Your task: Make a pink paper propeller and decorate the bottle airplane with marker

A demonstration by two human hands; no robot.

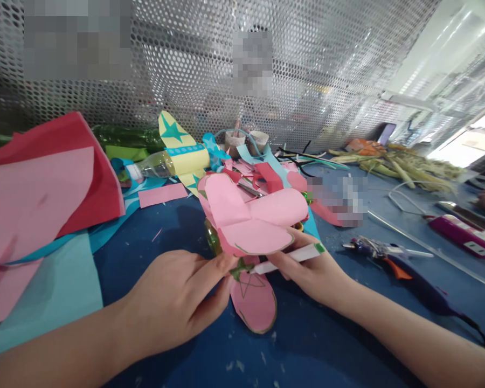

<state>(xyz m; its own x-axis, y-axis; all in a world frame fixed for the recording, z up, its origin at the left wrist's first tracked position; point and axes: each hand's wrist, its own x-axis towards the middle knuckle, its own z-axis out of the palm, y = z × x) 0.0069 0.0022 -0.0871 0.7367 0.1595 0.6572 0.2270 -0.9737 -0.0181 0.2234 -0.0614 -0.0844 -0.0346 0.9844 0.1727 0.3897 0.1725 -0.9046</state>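
My left hand (173,296) pinches the near side of a pink paper craft (258,234) with several rounded, dark-edged flaps. Between the fingers of my right hand (319,272) is a white marker (295,257) with a green end. Its tip touches the lower pink flap, where a star outline (253,285) is drawn and one part is coloured dark green. Part of a green bottle (213,237) shows behind the craft. Whether my right fingers also touch the paper I cannot tell.
Red sheets (105,183) and pink sheets (36,199) lie at the left. Behind stands a clear bottle (156,163) wrapped in yellow paper with stars. At the right are a blue glue gun (412,277), a purple-handled cutter (464,237) and dry husks (404,167). Perforated metal backs the blue table.
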